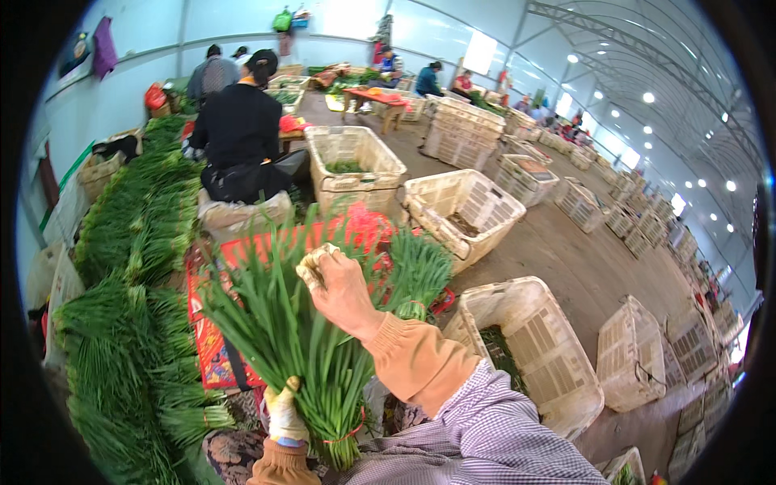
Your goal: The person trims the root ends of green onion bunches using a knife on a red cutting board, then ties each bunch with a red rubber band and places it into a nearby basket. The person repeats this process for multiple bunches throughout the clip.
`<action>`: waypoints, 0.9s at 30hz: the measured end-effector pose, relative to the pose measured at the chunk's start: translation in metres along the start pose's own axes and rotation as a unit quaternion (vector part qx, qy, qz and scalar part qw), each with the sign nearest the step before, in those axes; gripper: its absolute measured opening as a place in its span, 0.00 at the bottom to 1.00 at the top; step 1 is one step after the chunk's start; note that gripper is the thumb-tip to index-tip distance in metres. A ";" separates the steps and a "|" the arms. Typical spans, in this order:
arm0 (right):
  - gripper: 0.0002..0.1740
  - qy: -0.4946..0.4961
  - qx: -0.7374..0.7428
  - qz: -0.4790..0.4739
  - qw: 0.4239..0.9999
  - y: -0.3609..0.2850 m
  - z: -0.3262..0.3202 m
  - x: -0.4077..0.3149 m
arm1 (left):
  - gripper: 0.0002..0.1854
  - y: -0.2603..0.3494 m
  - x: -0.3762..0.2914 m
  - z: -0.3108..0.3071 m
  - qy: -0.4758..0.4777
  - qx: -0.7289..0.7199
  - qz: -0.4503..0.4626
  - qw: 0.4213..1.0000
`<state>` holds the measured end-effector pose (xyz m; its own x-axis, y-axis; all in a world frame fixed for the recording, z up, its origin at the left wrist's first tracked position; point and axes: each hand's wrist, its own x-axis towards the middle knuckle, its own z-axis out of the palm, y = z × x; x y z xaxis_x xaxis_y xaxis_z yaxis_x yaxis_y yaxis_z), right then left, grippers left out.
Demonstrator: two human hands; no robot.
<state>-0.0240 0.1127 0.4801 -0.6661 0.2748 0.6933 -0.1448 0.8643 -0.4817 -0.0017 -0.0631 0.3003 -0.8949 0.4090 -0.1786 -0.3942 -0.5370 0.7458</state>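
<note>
A large bunch of long flat green leaves (321, 376), like garlic chives, stands slightly tilted before me with a red band (345, 431) around its pale stem end. My left hand (285, 409), in a cream glove, grips the bunch low on its left side. Over the upper leaves is my right hand (339, 288), with cream coverings on its curled fingers; whether a leaf is pinched in them is hidden. A second bunch of greens (418, 270), banded in red, lies just beyond my right wrist on a red patterned surface (218, 354).
Rows of green bunches (127, 254) run along the left wall. A plastic crate (533, 339) with green scraps stands at my right, and another crate (461, 212) lies beyond. Red plastic ties (364, 230) are heaped ahead. A seated person (242, 127) works in front, back turned.
</note>
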 end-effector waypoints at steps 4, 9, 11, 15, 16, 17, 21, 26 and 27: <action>0.03 -0.109 0.279 -0.005 0.954 -0.002 -0.058 -0.016 | 0.27 0.001 -0.002 0.000 -0.053 -0.061 -0.016 0.997; 0.08 -0.582 0.424 0.213 0.660 0.015 -0.114 -0.110 | 0.31 0.004 0.013 -0.014 -0.121 -0.151 -0.093 0.977; 0.14 -0.615 0.261 0.302 0.680 0.036 -0.092 -0.150 | 0.33 0.001 0.019 -0.023 -0.133 -0.190 -0.116 0.966; 0.44 -0.531 0.329 0.284 0.728 0.068 -0.033 -0.211 | 0.33 -0.009 0.023 -0.031 -0.129 -0.207 -0.118 0.963; 0.46 -0.473 0.429 0.314 0.703 0.065 -0.018 -0.223 | 0.33 -0.011 0.024 -0.030 -0.122 -0.212 -0.123 0.962; 0.48 -0.429 0.490 0.354 0.671 0.061 -0.004 -0.233 | 0.33 -0.012 0.024 -0.027 -0.142 -0.237 -0.129 0.952; 0.55 -0.297 0.591 0.458 0.594 0.043 0.020 -0.249 | 0.34 -0.012 0.024 -0.020 -0.114 -0.178 -0.132 0.969; 0.48 -0.244 0.536 0.457 0.667 0.034 0.014 -0.222 | 0.41 -0.003 0.037 -0.036 -0.191 -0.138 -0.056 0.970; 0.46 -0.240 0.513 0.462 0.682 0.034 0.012 -0.212 | 0.40 -0.007 0.040 -0.037 -0.085 -0.128 0.020 0.988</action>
<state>0.1037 0.0790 0.3103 -0.9474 0.1202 -0.2965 0.2265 -0.4024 -0.8870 -0.0431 -0.0705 0.2643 -0.8715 0.4897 -0.0259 -0.4189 -0.7158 0.5587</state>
